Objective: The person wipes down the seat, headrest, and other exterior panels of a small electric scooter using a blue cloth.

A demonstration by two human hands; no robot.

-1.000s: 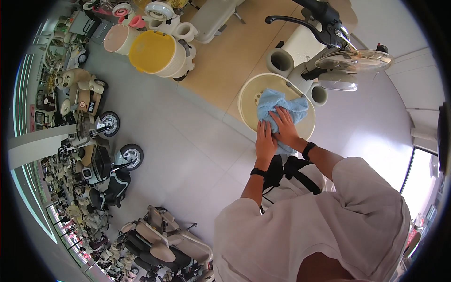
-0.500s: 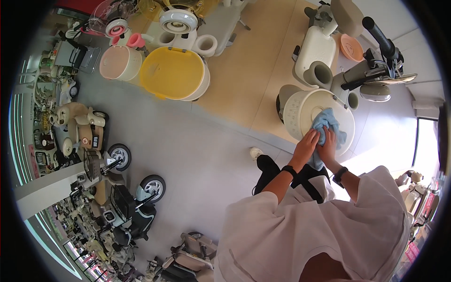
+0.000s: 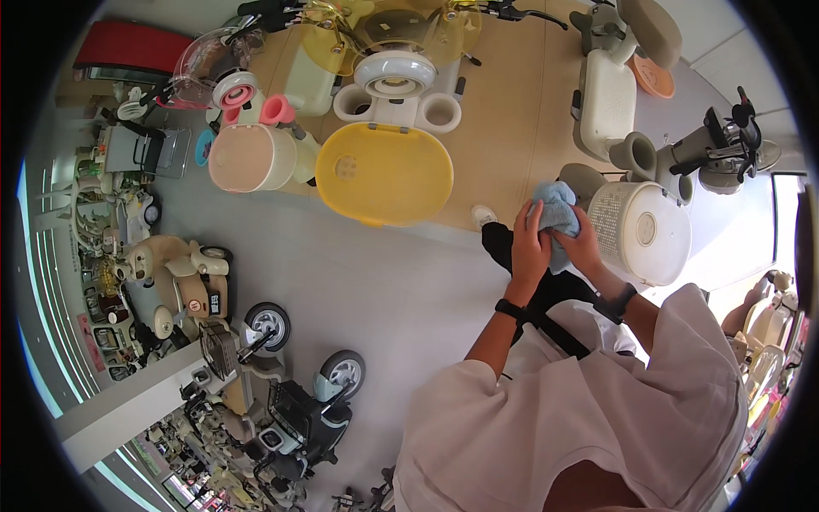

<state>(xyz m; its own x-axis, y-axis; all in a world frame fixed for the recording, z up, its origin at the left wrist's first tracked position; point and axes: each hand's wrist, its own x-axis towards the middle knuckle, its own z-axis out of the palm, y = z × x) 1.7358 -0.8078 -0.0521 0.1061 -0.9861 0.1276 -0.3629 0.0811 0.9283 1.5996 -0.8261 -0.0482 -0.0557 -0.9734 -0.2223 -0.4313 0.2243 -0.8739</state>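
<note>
A bunched light-blue cloth (image 3: 556,205) is gripped between both hands in front of me. My left hand (image 3: 531,243) closes on its left side, and my right hand (image 3: 583,243) presses in from the right, with part of the cloth hanging below. Just right of the hands is the cream front basket (image 3: 653,230) of a scooter, its lidded face turned toward me and its side perforated. The cloth is apart from that lid. Further left, a yellow-lidded basket (image 3: 384,175) sits on the front of another scooter.
A pink-lidded basket (image 3: 252,158) belongs to a scooter at the far left of the tan platform (image 3: 503,102). An orange basin (image 3: 653,77) lies behind the cream scooter. Several parked scooters, one black (image 3: 307,418), line the left side of the grey floor.
Both hands have lifted the cloth off the cream basket's lid and moved left of it, bunching it up. My view has shifted, and I stand closer to the yellow-lidded basket.
</note>
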